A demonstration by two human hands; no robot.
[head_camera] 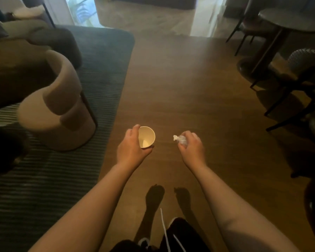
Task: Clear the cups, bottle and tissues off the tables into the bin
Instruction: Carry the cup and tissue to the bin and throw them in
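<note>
My left hand grips a white paper cup by its side, held upright over the wooden floor; the cup looks empty inside. My right hand is closed around a crumpled white tissue, one end of which sticks out to the left past my fingers. Both arms reach forward at about waist height, roughly a cup's width apart. No bin is in view.
A beige round armchair stands on a dark striped rug to the left. A round table with dark chairs is at the right. Wooden floor stretches ahead toward a bright doorway.
</note>
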